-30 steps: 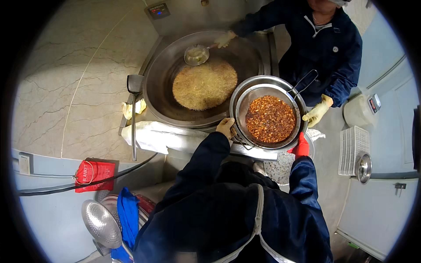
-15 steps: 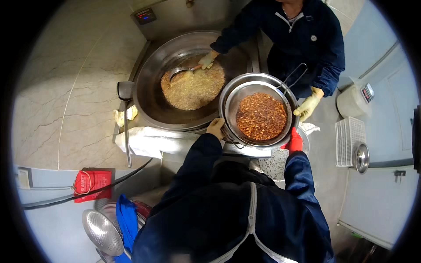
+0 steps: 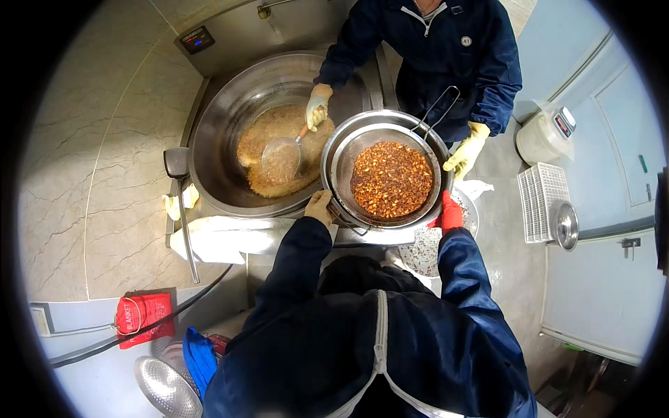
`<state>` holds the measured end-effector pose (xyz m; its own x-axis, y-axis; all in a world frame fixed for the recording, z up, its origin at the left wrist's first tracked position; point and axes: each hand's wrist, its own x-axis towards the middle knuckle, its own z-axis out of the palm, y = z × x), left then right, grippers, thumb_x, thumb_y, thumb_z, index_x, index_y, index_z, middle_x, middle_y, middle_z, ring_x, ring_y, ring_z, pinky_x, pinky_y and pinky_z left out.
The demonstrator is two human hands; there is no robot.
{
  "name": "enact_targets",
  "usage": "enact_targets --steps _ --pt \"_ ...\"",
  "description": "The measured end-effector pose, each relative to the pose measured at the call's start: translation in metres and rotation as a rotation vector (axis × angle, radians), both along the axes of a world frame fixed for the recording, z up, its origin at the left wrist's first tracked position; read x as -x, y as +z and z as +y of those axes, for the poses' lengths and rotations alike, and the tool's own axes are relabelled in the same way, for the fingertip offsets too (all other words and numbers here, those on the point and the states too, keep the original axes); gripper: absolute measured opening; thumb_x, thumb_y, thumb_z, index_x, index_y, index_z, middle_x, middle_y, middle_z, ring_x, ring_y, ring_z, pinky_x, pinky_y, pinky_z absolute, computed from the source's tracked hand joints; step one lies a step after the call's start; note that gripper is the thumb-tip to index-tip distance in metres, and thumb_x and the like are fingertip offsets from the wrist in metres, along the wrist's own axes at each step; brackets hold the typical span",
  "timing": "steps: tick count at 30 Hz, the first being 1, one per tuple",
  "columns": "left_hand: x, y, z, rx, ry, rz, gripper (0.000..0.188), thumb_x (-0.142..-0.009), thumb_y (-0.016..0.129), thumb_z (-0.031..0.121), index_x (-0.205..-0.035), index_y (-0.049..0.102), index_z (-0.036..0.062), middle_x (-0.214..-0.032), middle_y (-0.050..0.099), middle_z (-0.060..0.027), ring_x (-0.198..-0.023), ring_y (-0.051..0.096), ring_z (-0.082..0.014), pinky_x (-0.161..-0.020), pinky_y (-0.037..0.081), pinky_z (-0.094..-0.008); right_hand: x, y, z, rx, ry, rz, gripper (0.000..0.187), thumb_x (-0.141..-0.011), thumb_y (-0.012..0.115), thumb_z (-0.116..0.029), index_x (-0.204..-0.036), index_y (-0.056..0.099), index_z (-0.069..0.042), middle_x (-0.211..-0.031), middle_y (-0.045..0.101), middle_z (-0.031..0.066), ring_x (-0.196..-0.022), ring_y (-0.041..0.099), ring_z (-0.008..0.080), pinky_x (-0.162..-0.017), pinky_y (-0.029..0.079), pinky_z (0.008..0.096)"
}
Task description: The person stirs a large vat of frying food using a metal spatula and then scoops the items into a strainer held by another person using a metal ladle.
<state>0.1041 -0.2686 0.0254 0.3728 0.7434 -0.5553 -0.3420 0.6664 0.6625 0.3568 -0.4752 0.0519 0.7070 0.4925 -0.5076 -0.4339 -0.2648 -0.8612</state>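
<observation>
In front of me is a round steel basin (image 3: 329,157) with a wire-handled strainer (image 3: 346,166) set in it. Reddish-brown fried bits (image 3: 391,180) fill the middle of the strainer. My left hand (image 3: 320,207), in a pale glove, grips the basin's near left edge; its fingertips are partly hidden. On the near right side, my right hand (image 3: 450,212) in a red glove holds the rim. A co-worker across from me dips a skimmer (image 3: 281,157) into the frothy oil (image 3: 268,132) of a large wok (image 3: 209,150). The co-worker's other gloved hand (image 3: 467,150) is beside the basin's far right rim.
A long-handled tool (image 3: 182,202) leans against the wok's left edge. White cloth (image 3: 223,235) lies along the stove front. A speckled round container (image 3: 425,252) stands below the basin on the right. Further right are a white crate (image 3: 542,202) and a steel bowl (image 3: 565,226).
The co-worker's skimmer has turned from tilted to lying flatter in the oil, and the froth looks thinner. My hands keep their hold on the basin. The whole view has shifted slightly.
</observation>
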Motion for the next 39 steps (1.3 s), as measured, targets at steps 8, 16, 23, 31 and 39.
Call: enact_targets --steps 8,16,23,31,39 --pt "0.000 0.003 -0.001 -0.007 0.014 -0.007 0.008 -0.081 0.058 0.016 -0.084 0.051 0.0117 -0.076 0.055 0.0002 -0.066 0.055 -0.0139 -0.056 0.048 -0.0305 0.000 0.000 -0.001 -0.024 0.022 0.022 0.046 -0.085 0.041 -0.048 -0.090 0.056 -0.004 -0.064 0.057 0.0084 -0.039 0.051 0.0205 -0.034 0.045 0.0304" --pt "0.001 0.011 -0.003 -0.001 -0.019 0.001 0.008 -0.081 0.057 0.015 -0.086 0.051 0.0127 -0.076 0.055 0.0007 -0.066 0.054 -0.0137 -0.057 0.048 -0.0317 -0.003 0.003 -0.002 0.016 0.042 0.014 0.048 -0.084 0.041 -0.048 -0.088 0.056 -0.003 -0.062 0.057 0.0092 -0.038 0.051 0.0210 -0.034 0.045 0.0311" --pt "-0.001 0.013 -0.004 0.005 0.017 0.025 0.009 -0.081 0.057 0.015 -0.088 0.051 0.0124 -0.079 0.055 0.0009 -0.069 0.055 -0.0140 -0.059 0.048 -0.0316 0.000 0.006 0.000 -0.001 0.015 0.035 0.048 -0.085 0.040 -0.047 -0.087 0.056 -0.002 -0.059 0.057 0.0106 -0.034 0.050 0.0225 -0.032 0.044 0.0309" --pt "-0.001 0.009 -0.003 0.016 0.027 0.032 0.012 -0.080 0.059 0.015 -0.087 0.050 0.0114 -0.079 0.054 -0.0002 -0.068 0.054 -0.0142 -0.060 0.049 -0.0310 0.001 0.010 0.000 0.015 0.039 0.019 0.048 -0.085 0.039 -0.047 -0.089 0.055 -0.002 -0.061 0.056 0.0103 -0.038 0.051 0.0217 -0.034 0.045 0.0300" --pt "0.003 -0.012 0.004 -0.038 -0.035 -0.006 0.012 -0.081 0.058 0.014 -0.089 0.050 0.0115 -0.082 0.054 -0.0012 -0.070 0.055 -0.0147 -0.058 0.050 -0.0321 0.004 0.013 0.002 0.007 0.016 0.015 0.048 -0.085 0.040 -0.048 -0.089 0.055 -0.002 -0.060 0.056 0.0106 -0.037 0.051 0.0213 -0.033 0.045 0.0296"
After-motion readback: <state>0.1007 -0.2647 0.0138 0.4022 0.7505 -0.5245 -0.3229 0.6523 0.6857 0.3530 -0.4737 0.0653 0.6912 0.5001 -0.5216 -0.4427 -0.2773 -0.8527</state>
